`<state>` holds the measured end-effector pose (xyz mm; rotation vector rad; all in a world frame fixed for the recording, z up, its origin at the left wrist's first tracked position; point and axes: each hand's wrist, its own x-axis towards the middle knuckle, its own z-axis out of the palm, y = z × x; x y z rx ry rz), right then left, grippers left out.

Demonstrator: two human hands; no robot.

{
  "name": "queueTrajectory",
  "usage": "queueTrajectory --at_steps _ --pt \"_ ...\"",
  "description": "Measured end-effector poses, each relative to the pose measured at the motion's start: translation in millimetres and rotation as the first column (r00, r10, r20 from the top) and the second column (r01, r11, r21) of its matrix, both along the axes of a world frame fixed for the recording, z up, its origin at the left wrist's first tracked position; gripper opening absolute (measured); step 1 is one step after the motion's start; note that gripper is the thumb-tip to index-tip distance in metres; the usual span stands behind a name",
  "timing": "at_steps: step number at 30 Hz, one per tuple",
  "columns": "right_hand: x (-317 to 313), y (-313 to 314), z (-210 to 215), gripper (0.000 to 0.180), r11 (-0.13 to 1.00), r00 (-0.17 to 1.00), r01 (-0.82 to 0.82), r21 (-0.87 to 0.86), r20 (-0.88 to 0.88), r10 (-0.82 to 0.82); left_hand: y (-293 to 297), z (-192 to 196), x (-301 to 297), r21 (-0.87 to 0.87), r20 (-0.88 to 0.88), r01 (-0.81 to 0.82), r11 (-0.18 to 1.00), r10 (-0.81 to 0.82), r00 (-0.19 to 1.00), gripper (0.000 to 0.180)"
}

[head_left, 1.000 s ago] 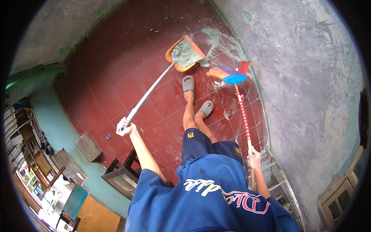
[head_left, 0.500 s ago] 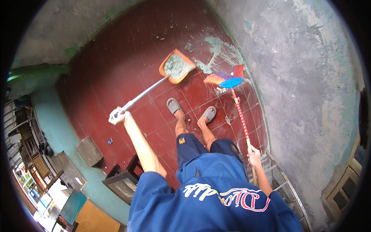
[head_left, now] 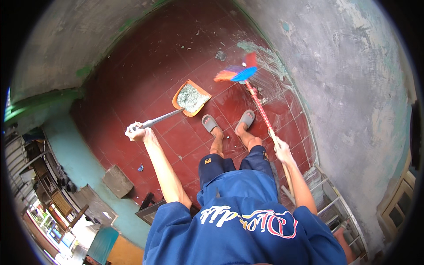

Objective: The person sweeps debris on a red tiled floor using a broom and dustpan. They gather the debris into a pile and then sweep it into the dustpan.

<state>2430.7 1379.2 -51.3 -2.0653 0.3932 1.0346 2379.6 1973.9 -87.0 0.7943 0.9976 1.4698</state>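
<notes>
My left hand [head_left: 137,131] is closed round the end of the grey handle of an orange dustpan [head_left: 204,107]. Pale grey-green debris [head_left: 191,97] fills much of the pan, which is over the red floor ahead of my feet. In my right hand [head_left: 282,150] is the stick of a broom [head_left: 245,74], red with white dots on its upper stretch and bare wood lower down. The broom's blue cap and orange, purple and red bristles are slightly blurred, to the right of the pan and apart from it.
Red tiles [head_left: 154,101] carry scattered chips and a pale powdery smear [head_left: 265,55] along the right wall [head_left: 335,88]. A dark lump [head_left: 220,55] lies beyond the broom. A grey block [head_left: 117,181] sits by the left wall; a metal ladder [head_left: 338,198] leans near my right arm.
The broom head has swung left and farther out from the right wall, with my right hand moving along. The dustpan has shifted left and nearer my feet. My feet have shifted slightly right.
</notes>
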Motion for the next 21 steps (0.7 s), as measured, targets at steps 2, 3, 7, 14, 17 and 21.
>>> queueTrajectory --at_steps 2,3,7,14,17,21 --pt "28 16 -10 0.052 0.99 0.995 -0.006 0.142 -0.101 0.02 -3 -2 15 0.006 0.001 0.023 1.0 -0.023 1.0 0.023" --pt "46 35 -4 0.057 0.976 0.969 0.072 0.208 -0.247 -0.019 -2 -1 18 0.031 -0.025 0.053 0.998 -0.052 0.998 0.025" --pt "77 40 -46 0.052 0.984 0.969 -0.065 0.168 -0.225 0.103 -32 19 53 -0.019 -0.145 0.323 0.946 -0.322 0.936 0.026" --pt "144 8 -116 0.039 0.852 0.878 -0.478 -0.214 -0.121 0.463 -41 66 44 -0.454 -0.473 0.279 0.846 -0.494 0.729 0.03" --pt "169 -15 -124 0.033 0.758 0.828 -0.544 -0.36 -0.083 0.554 -46 59 38 -0.446 -0.644 0.347 0.825 -0.565 0.516 0.024" --pt "207 -51 -103 0.029 0.746 0.855 -0.497 -0.444 -0.102 0.509 -56 63 56 -0.427 -0.592 0.398 0.812 -0.584 0.556 0.015"
